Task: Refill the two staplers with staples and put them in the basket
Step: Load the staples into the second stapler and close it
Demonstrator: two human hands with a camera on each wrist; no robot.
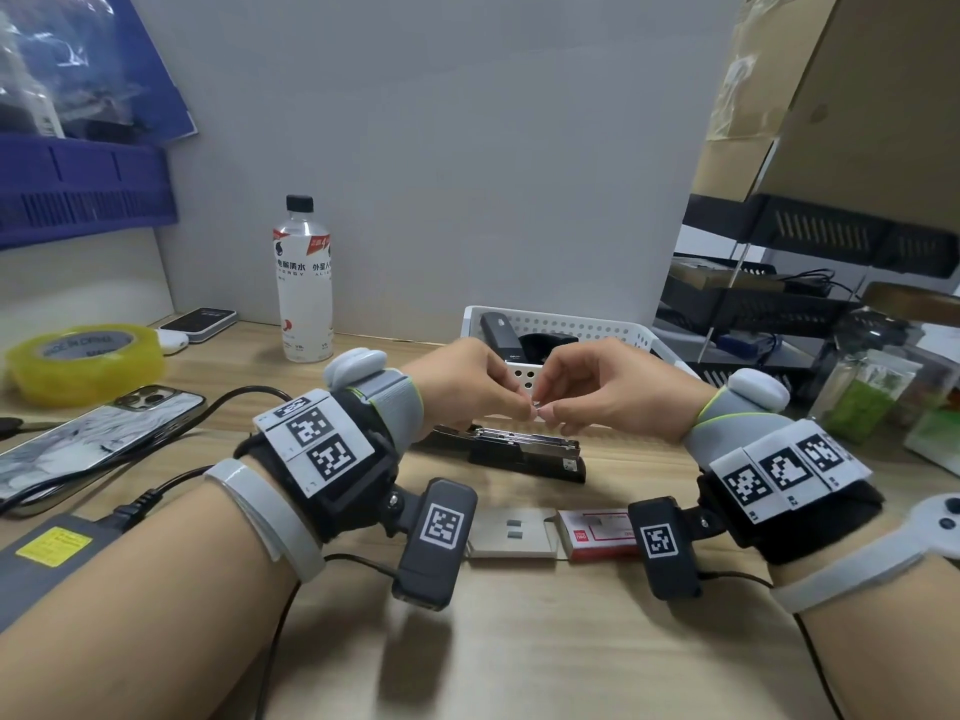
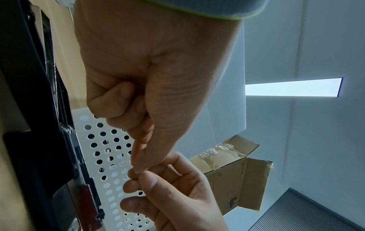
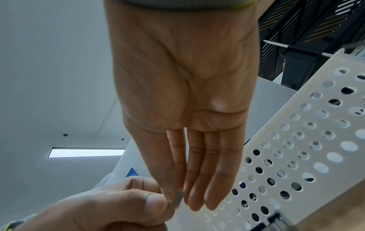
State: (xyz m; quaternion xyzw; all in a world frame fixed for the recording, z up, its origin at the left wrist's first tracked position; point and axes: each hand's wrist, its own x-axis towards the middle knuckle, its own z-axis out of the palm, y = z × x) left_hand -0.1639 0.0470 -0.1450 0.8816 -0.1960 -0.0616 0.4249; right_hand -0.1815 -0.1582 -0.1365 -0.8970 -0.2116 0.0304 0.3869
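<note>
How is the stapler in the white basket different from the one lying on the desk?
The stapler in the basket is closed, while the stapler on the desk is opened out, its metal channel showing. The first sits propped inside the white basket; the second lies flat on the wood below both hands, which pinch a small strip of staples. Both are black.

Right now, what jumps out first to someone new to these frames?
Both hands meet mid-frame, the left hand and right hand pinching a small staple strip between their fingertips. Just below lies an open stapler on the desk; behind the hands, a white basket already holds another black stapler.
</note>
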